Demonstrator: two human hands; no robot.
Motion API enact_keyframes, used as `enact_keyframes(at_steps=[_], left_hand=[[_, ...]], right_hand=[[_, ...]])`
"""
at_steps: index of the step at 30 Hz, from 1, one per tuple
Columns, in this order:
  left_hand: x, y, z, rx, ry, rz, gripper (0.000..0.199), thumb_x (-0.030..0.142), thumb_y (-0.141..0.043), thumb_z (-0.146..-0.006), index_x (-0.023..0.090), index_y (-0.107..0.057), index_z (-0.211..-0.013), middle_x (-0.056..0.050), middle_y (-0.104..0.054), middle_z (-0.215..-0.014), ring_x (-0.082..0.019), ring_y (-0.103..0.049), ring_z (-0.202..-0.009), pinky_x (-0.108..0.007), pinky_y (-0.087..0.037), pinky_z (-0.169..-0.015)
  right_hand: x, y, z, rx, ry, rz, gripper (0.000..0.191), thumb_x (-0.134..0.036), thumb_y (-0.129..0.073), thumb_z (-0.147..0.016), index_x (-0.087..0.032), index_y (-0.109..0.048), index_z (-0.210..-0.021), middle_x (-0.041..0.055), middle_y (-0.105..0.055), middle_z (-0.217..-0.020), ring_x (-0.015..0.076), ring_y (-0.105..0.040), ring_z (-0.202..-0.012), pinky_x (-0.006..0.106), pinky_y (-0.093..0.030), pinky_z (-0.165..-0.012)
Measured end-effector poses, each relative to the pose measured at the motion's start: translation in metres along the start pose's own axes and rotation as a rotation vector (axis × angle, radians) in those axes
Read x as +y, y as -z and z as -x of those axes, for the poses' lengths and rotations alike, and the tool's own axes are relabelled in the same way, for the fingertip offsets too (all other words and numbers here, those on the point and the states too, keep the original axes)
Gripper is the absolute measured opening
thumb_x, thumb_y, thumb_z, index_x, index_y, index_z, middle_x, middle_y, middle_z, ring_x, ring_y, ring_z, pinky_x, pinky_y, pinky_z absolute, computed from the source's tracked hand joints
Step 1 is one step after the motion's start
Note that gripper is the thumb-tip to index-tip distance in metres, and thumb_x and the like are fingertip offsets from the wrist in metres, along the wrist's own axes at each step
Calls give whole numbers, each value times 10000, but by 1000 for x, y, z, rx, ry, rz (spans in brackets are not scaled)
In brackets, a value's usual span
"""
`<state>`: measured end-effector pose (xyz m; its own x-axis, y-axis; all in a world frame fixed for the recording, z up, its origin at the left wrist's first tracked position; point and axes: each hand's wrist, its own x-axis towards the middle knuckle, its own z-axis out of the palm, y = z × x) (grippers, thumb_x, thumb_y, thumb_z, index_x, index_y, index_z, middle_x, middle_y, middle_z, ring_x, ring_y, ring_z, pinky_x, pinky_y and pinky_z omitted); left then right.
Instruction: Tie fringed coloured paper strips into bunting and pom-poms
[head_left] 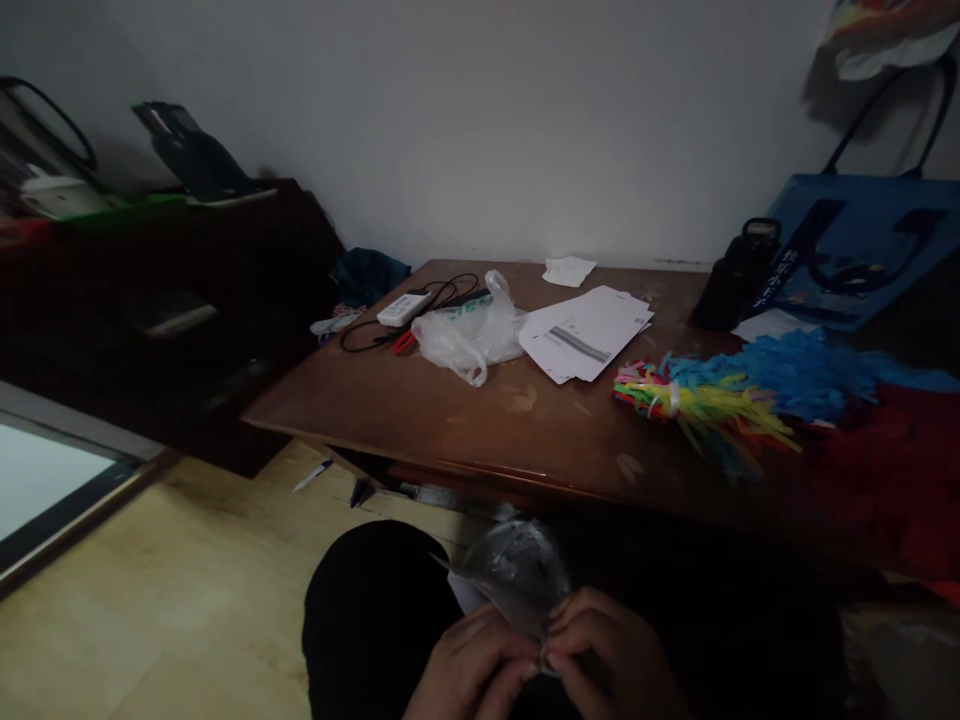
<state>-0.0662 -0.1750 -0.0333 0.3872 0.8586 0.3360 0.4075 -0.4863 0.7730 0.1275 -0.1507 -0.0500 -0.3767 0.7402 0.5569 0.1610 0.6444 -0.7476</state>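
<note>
A clear plastic bag (pixel 517 565) is held low over my lap, in front of the table's near edge. My left hand (pixel 476 660) pinches its lower part from the left, with the fingers bent together. From the right, my right hand (pixel 600 645) pinches the same part, and the fingertips of both hands almost meet there. Something pale shows behind the bag on its left side; what it is cannot be made out. On the brown table (pixel 420 420) beyond the hands lie a crumpled white plastic bag (pixel 472 335) and a stack of white papers (pixel 585 335).
A white power strip (pixel 405 307) with black cable lies at the table's left. Colourful paper strips (pixel 697 400), blue strips (pixel 810 375), a black bottle (pixel 739 275) and a blue tote bag (pixel 862 250) are at the right. A dark cabinet (pixel 150 330) stands left; a pen (pixel 311 476) is on the floor.
</note>
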Motion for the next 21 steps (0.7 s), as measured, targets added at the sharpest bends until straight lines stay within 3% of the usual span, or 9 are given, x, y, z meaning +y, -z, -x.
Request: enact_keyframes(at_steps=[8,11,15,18,21], left_hand=[[6,-3,0,75,105,67,35,221,-615,-903,228,-640,-926,8,-697,-788,-116,-663,-699,-151,-498,-656],[6,-4,0,78,154,73,141,232,-530,-942,204,-638,-855,5,-682,-726,-107,-645,-642,-143,-486,-617],[5,-7,1,111,272,52,211,300,-580,-908,176,-622,-742,12,-624,-606,-107,-593,-551,-146,-466,-548],[3,-8,4,106,320,11,168,262,-596,-875,175,-628,-735,18,-610,-589,-110,-588,-544,-147,-464,-541],[4,-6,6,113,273,-60,93,185,-595,-832,191,-631,-747,36,-592,-582,-98,-573,-520,-136,-435,-505]], right_hand=[[1,0,6,9,-26,83,102,-216,-520,-917,-208,-619,-943,20,-683,-843,118,-675,-750,189,-552,-684],[4,-4,14,-19,-13,150,154,-235,-626,-863,-213,-614,-1015,26,-700,-926,131,-689,-800,185,-560,-723],[8,-11,21,-31,-3,159,229,-183,-668,-823,-225,-613,-1042,21,-709,-965,129,-697,-820,178,-554,-751],[11,-11,22,-48,-34,56,180,-193,-656,-837,-229,-621,-1010,17,-709,-959,125,-696,-835,178,-555,-760],[13,-8,21,-60,-110,25,253,-160,-633,-839,-234,-625,-1081,31,-709,-1031,137,-692,-929,196,-558,-821]])
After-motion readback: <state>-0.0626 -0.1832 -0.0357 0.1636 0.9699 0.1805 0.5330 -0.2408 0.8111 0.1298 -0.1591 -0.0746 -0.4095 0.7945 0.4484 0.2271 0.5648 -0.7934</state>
